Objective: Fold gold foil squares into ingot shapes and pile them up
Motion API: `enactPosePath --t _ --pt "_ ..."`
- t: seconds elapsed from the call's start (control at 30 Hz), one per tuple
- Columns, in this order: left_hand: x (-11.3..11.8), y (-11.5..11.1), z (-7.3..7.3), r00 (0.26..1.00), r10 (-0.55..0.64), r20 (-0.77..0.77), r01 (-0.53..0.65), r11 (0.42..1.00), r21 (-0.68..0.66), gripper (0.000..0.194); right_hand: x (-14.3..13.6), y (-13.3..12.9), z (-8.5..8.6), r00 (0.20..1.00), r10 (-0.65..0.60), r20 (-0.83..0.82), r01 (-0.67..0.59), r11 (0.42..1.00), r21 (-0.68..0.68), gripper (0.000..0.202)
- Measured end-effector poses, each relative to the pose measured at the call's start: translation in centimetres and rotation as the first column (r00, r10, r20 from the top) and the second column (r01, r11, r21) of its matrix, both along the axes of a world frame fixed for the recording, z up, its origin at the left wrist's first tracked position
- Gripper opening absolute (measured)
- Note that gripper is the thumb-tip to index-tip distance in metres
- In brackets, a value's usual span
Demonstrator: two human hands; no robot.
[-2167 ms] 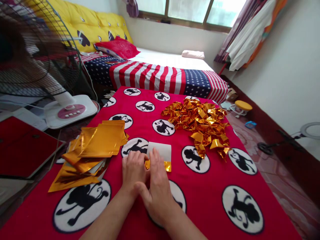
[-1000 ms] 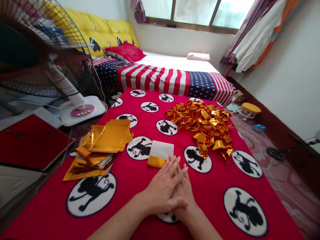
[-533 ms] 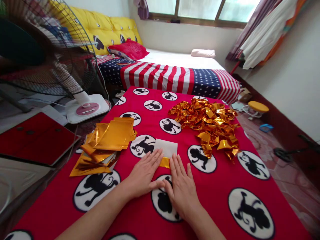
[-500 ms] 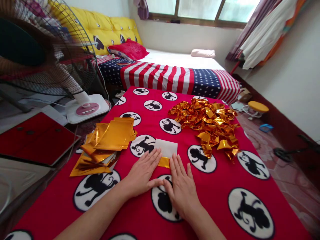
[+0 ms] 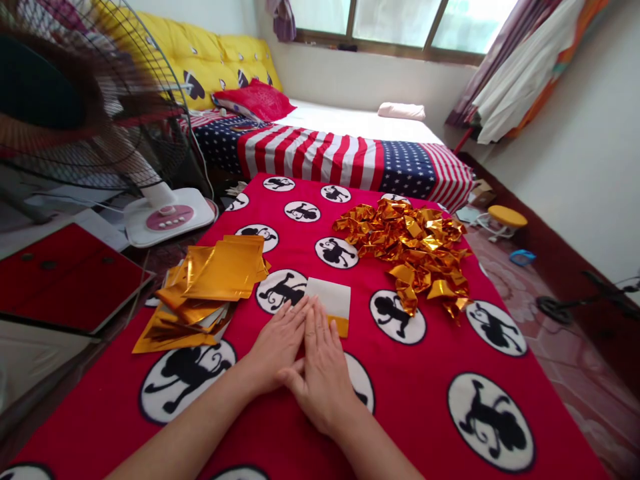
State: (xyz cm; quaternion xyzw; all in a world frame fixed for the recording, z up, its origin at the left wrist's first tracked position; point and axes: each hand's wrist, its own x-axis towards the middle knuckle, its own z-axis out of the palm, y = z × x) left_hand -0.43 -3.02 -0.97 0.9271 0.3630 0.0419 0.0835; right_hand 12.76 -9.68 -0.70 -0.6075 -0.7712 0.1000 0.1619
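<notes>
Paper [image 5: 333, 295], pale side up with a gold strip [image 5: 342, 327] along its near edge, lies on the red-covered surface [image 5: 400, 407]. I have the left hand [image 5: 277, 343] and right hand [image 5: 324, 373] meeting over its left part, fingers [image 5: 315, 335] straight, close together, gripping nothing. I judge the step to be flattening a fold; the next move calls for even pressure rightward without skewing it.

Here at the right hand [image 5: 323, 373], the paper-like sheet [image 5: 333, 293] shows smooth and matt, its folded strip [image 5: 342, 327] flashing metallic gloss! Left of that hand, smooth foil sheets [image 5: 225, 270] gleam; ahead and right, crinkled foil pieces [image 5: 410, 233] glitter on matt, fleecy-looking cloth [image 5: 410, 387].
</notes>
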Motion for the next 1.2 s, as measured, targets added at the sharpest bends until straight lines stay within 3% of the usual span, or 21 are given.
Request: enactPosePath --t 0.1,0.2,0.27,0.37,0.5,0.73,0.9,1.03,1.1,1.2 --pt "0.2 0.1 0.4 0.999 -0.015 0.038 0.014 1.000 0.017 0.074 2.4 -0.3 -1.0 0.997 -0.015 0.073 0.015 1.000 0.000 0.087" --pt "1.1 0.8 0.3 0.998 -0.001 0.058 0.000 1.000 0.026 0.074 3.8 0.8 -0.5 0.990 -0.078 0.117 0.080 0.997 -0.006 0.090" --pt "2.0 1.7 -0.1 0.997 0.017 0.070 -0.020 0.999 0.044 0.075 3.5 2.3 0.4 0.987 -0.116 0.111 0.113 0.993 0.040 0.091" --pt "3.1 2.8 -0.8 0.998 0.018 0.059 -0.022 0.998 0.067 0.071 2.1 4.8 1.2 0.997 -0.057 0.045 0.056 0.998 0.027 0.087" --pt "3.2 3.4 -1.0 0.998 0.006 0.060 -0.010 0.997 0.070 0.071 2.0 5.7 0.3 0.999 -0.051 -0.003 0.051 0.998 -0.022 0.091" --pt "2.7 3.0 0.6 0.995 0.005 0.102 -0.009 0.999 0.035 0.074 6.8 3.5 -0.9 0.960 -0.197 0.200 0.207 0.978 -0.029 0.082" --pt "3.8 2.5 3.0 0.998 0.050 0.028 -0.050 0.999 -0.010 0.065 7.1 3.5 -1.1 0.946 -0.216 0.240 0.224 0.975 -0.004 0.080" --pt "5.8 2.0 3.6 0.985 -0.108 0.138 0.121 0.989 -0.088 0.074 7.1 3.5 -1.4 0.948 -0.200 0.249 0.202 0.979 0.017 0.067" --pt "6.7 1.8 2.9 0.957 -0.185 0.225 0.224 0.961 -0.163 0.074 7.3 3.3 -1.5 0.949 -0.185 0.256 0.186 0.982 0.022 0.063" --pt "7.2 1.7 1.7 0.941 -0.196 0.275 0.251 0.951 -0.180 0.068 7.4 3.3 -1.6 0.950 -0.154 0.272 0.156 0.988 0.014 0.061"
